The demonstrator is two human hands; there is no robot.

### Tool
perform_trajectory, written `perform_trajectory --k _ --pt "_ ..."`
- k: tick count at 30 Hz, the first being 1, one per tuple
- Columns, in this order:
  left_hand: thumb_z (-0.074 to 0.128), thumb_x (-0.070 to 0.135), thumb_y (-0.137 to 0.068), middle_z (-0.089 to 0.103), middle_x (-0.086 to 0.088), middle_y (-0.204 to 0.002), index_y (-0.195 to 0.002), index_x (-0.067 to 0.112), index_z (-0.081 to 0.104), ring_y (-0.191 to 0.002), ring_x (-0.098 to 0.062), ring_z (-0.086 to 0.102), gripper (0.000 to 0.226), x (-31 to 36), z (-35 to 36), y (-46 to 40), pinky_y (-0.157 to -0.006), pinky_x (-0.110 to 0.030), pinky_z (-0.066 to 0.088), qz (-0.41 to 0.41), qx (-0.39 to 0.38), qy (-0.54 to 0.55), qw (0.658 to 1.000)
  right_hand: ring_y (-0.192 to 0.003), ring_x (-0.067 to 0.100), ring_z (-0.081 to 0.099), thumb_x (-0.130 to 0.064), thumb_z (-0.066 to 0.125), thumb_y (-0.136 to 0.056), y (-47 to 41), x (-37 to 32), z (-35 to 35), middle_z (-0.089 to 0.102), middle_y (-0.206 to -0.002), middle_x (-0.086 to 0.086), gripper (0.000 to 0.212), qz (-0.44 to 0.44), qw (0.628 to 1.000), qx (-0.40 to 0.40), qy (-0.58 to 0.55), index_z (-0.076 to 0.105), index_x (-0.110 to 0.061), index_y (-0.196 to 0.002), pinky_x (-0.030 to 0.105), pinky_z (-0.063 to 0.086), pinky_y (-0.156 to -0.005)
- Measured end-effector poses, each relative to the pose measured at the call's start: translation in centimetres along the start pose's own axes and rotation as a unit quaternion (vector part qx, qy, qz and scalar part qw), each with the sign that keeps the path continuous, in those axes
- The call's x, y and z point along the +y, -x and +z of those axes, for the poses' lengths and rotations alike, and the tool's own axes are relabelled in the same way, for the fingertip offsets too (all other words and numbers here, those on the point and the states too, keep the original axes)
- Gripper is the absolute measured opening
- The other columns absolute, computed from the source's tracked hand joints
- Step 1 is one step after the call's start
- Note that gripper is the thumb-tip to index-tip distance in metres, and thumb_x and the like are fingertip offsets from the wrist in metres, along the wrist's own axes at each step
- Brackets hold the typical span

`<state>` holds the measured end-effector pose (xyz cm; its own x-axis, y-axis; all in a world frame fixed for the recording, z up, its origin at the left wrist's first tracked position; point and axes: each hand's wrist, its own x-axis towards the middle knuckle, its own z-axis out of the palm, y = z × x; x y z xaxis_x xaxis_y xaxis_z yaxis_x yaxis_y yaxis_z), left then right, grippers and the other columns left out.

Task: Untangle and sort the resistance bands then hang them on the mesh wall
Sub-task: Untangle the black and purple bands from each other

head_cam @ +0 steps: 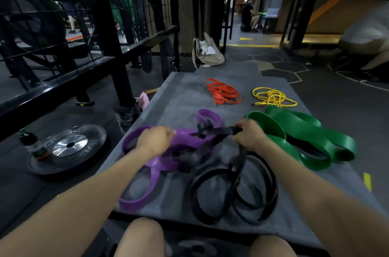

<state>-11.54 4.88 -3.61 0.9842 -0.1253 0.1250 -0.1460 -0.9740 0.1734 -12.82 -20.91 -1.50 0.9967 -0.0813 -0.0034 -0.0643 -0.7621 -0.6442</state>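
A grey mat (185, 97) is spread on the gym floor, and all the bands are laid on it. The left hand (154, 140) is clenched around the purple band (147, 200), which is looped toward the mat's near left corner. The right hand (250, 134) is gripped on the black band (259, 191), whose coils are piled at the near edge, right of centre. Purple and black are seen knotted together between the two hands; the tangle is blurred.

The green band (328, 141) is heaped by the right edge, just beside the right hand. The orange bands (223, 91) are bunched toward the far edge near the centre, and the yellow bands (271, 97) toward the far right corner, the two bunches apart.

A weight plate (84, 151) is noted on the floor off the left edge, with a bottle (31, 143) standing on it. A beige bag (208, 52) is propped beyond the far edge at the foot of the black mesh wall (185, 4).
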Motion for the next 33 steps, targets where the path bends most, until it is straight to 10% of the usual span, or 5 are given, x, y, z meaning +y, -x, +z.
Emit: perform_trajectory --k 6,12,16,25,33 --pt "0.039 0.031 -0.093 0.064 -0.021 -0.104 -0.099 0.009 0.063 -0.096 -0.039 0.059 0.033 -1.9 -5.2 -1.5 -0.084 -0.039 0.046 -0.169 0.102 0.127 0.972 -0.094 0.028 0.059 0.003 0.059 -0.076 0.7 -0.1 -5.1 0.061 -0.092 0.011 0.031 0.043 0.978 0.169 -0.118 0.064 -0.006 -0.105 0.028 0.041 -0.074" --pt "0.04 0.032 -0.093 0.062 -0.016 -0.113 -0.106 0.01 0.063 -0.097 -0.033 0.056 0.034 -2.3 -5.3 -0.2 -0.079 -0.038 0.044 -0.155 0.062 -0.01 0.986 -0.078 0.022 0.053 0.007 0.055 -0.078 1.9 -1.1 -6.8 0.056 -0.089 0.006 0.029 -0.011 0.967 0.199 -0.162 0.06 -0.009 -0.102 0.021 0.035 -0.048" --pt "0.043 0.021 -0.09 0.045 -0.014 -0.131 -0.123 0.014 0.052 -0.123 -0.032 0.042 0.036 -0.8 -5.0 0.3 -0.101 -0.042 0.035 -0.118 0.008 -0.122 0.986 -0.064 0.017 0.051 0.006 0.054 -0.08 2.9 -1.4 -7.5 0.054 -0.077 0.003 0.025 -0.026 0.973 0.177 -0.148 0.059 -0.011 -0.097 0.023 0.037 -0.052" --pt "0.063 0.031 -0.082 0.053 -0.015 -0.123 -0.115 0.007 0.051 -0.112 -0.033 0.054 0.043 6.6 0.2 1.1 -0.094 -0.04 0.045 -0.029 -0.104 0.073 0.991 -0.081 0.024 0.057 0.004 0.053 -0.073 4.2 -0.1 -6.7 0.062 -0.081 0.006 0.028 -0.003 0.987 0.117 -0.115 0.067 -0.01 -0.092 0.024 0.042 -0.065" --pt "0.058 0.042 -0.086 0.045 -0.013 -0.139 -0.132 0.008 0.04 -0.129 -0.029 0.044 0.06 7.9 4.8 -0.1 -0.105 -0.038 0.035 -0.032 -0.104 -0.031 0.994 -0.086 0.028 0.055 -0.01 0.051 -0.079 3.0 1.9 -6.1 0.062 -0.086 0.012 0.023 0.041 0.994 0.072 -0.065 0.067 -0.007 -0.096 0.027 0.039 -0.071"
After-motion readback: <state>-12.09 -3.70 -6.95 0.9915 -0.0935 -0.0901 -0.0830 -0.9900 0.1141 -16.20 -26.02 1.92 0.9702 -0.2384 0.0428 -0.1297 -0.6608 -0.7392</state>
